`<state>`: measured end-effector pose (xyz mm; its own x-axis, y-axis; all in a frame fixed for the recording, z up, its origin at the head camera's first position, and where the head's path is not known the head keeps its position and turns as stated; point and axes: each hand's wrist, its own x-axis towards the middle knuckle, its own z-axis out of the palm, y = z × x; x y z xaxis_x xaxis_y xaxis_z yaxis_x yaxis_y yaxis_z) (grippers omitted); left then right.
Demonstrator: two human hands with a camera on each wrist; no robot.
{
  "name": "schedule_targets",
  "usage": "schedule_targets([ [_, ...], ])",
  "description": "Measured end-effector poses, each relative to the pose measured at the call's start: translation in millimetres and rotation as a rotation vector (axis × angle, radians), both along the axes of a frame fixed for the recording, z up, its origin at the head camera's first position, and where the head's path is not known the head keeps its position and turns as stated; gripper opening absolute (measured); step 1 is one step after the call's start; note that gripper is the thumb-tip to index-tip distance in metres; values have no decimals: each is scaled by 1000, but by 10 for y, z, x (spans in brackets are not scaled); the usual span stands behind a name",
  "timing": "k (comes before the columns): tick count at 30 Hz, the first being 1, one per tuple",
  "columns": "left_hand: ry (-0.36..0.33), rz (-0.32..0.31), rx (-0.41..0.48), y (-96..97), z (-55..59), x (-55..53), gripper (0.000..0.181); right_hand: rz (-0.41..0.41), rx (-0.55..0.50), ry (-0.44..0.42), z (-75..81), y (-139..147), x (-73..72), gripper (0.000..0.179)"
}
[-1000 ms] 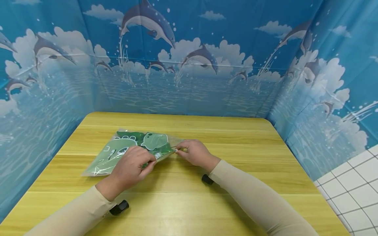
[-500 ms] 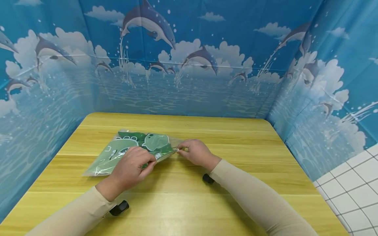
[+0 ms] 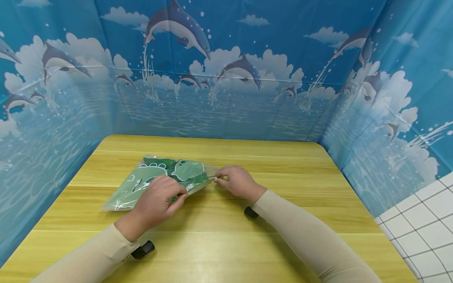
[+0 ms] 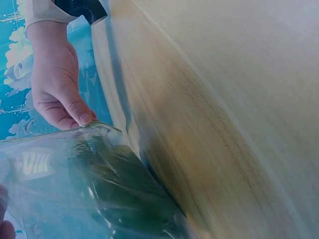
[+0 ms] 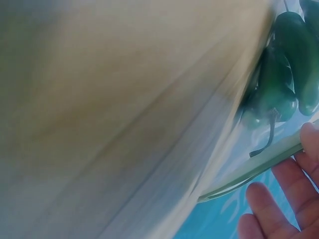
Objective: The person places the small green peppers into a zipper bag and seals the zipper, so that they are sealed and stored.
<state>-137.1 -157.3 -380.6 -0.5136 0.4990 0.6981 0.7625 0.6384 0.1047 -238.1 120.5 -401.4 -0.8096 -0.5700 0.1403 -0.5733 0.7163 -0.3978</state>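
Observation:
A clear zip bag (image 3: pixel 124 192) printed with green cartoon figures lies on the table, its near right edge lifted. In the right wrist view, green peppers (image 5: pixel 271 82), one with a long stem, show through its plastic. My left hand (image 3: pixel 159 200) pinches the bag's near edge between thumb and fingers and covers part of the print. At the right end of that edge, my right hand (image 3: pixel 235 181) pinches the mouth of the bag at a small white piece, with thumb and forefinger; the other fingers spread below it in the right wrist view.
The yellow wood-grain table (image 3: pixel 283 169) extends around the bag. Black wrist cameras (image 3: pixel 143 249) hang under both sleeves. A blue dolphin-print curtain (image 3: pixel 226 110) encloses the back and sides, with white tiles (image 3: pixel 421 220) at the lower right.
My right hand has slid slightly to the right along the bag's mouth, and the bag has shifted a little right with it. The left hand stays in place.

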Motion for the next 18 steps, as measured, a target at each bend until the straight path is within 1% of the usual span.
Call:
schedule_targets([
  [9,-1,-6,1,-2,-7,1,11,-10,15,4,-37,40,-45,20],
  [18,-9,-2,-2,3,-3,2,10,-32,10,-24,-44,59,-71,22],
])
